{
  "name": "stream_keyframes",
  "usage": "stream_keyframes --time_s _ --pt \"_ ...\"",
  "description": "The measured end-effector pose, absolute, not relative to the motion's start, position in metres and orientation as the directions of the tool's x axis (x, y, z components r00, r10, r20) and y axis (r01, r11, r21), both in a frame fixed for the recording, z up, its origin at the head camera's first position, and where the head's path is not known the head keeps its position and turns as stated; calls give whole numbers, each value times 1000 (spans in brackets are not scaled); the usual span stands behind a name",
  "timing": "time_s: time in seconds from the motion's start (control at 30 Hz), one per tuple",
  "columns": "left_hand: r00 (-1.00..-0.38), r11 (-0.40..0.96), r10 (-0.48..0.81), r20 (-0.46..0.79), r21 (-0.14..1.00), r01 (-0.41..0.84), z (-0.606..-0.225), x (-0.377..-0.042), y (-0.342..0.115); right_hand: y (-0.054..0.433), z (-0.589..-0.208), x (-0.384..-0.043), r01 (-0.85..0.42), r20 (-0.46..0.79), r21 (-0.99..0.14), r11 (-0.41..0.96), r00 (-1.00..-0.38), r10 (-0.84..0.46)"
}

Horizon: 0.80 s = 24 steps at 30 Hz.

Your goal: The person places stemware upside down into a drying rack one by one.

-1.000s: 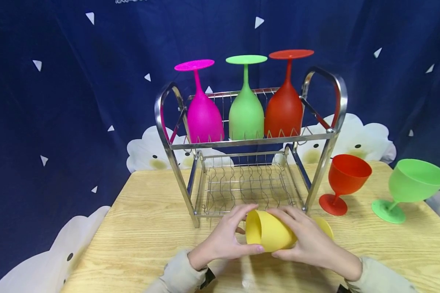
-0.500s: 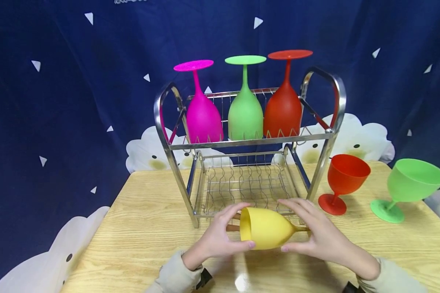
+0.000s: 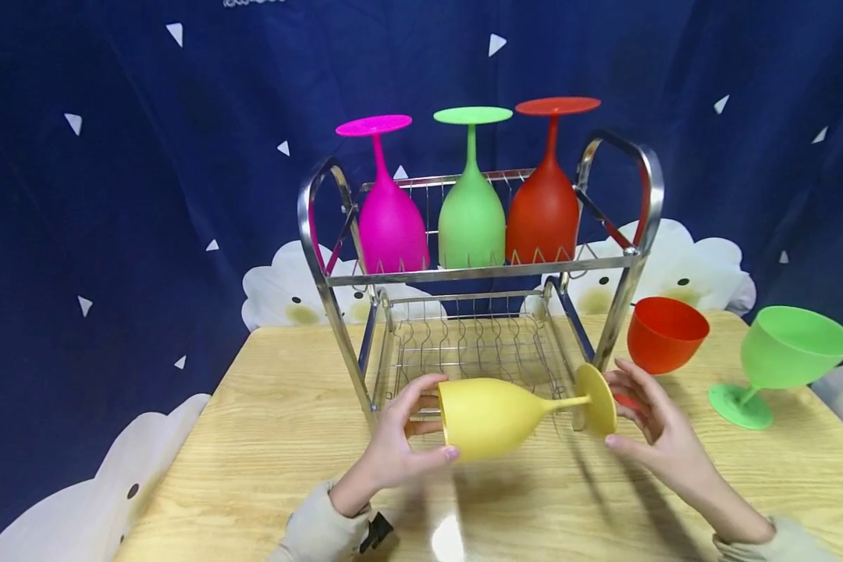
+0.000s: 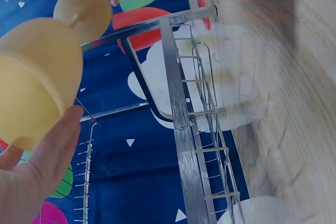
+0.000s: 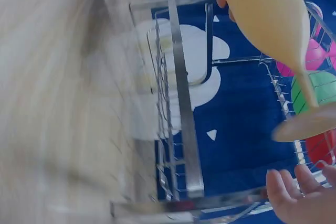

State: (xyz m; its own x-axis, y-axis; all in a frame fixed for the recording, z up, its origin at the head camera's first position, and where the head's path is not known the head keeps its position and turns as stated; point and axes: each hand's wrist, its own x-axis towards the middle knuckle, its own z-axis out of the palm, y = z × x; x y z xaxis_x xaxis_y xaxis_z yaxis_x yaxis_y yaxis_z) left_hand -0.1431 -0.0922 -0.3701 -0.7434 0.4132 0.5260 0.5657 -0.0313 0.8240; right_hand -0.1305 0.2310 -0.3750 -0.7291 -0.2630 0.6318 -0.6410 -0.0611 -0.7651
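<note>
A yellow plastic goblet point(image 3: 488, 417) lies sideways in the air before the dish rack, its mouth to the left and its foot to the right. My left hand point(image 3: 400, 445) grips the bowl at the rim, thumb in front and fingers behind. The left wrist view also shows these fingers point(image 4: 55, 148) against the rim. My right hand point(image 3: 663, 437) is beside the goblet's foot point(image 3: 597, 400), fingers loosely bent. In the right wrist view, a gap shows between the right fingertips point(image 5: 274, 179) and the foot.
On the metal rack's point(image 3: 478, 273) upper tier, magenta point(image 3: 392, 226), green point(image 3: 472, 226) and red point(image 3: 544, 218) goblets stand upside down. Its lower wire tier point(image 3: 478, 351) is behind the yellow goblet. Upright red point(image 3: 667, 336) and green point(image 3: 790, 351) goblets stand on the table point(image 3: 253, 468) at right.
The yellow goblet has moved slightly left and up, its stem and foot coming into view. My right hand has slid right, off the bowl and past the stem; my left hand keeps its grip.
</note>
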Motion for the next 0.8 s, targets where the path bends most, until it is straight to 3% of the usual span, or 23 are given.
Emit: stream_keyframes --time_s 0.07,0.17,0.3,0.43,0.53,0.8 --pt "-738 -49 399 544 816 576 -369 -144 -91 228 -379 -130 -575 603 -798 -181 -747 -281" --pt "-734 -88 379 563 812 577 -369 -144 -88 221 -384 -131 -485 541 -841 -239 -765 -350" --pt "-729 -124 361 582 805 580 -370 -144 -84 205 -390 -136 -449 555 -831 -328 -712 -430" --pt "-735 -142 361 573 813 564 -371 -144 -81 188 -392 -141 -370 614 -760 -534 -678 -404" --pt "-743 -158 364 561 824 544 -373 -143 -79 178 -389 -141 -304 601 -716 -628 -726 -334" --pt "-698 -168 390 601 791 588 -382 -145 -75 162 -380 -136 -240 480 -718 -653 -851 -214"
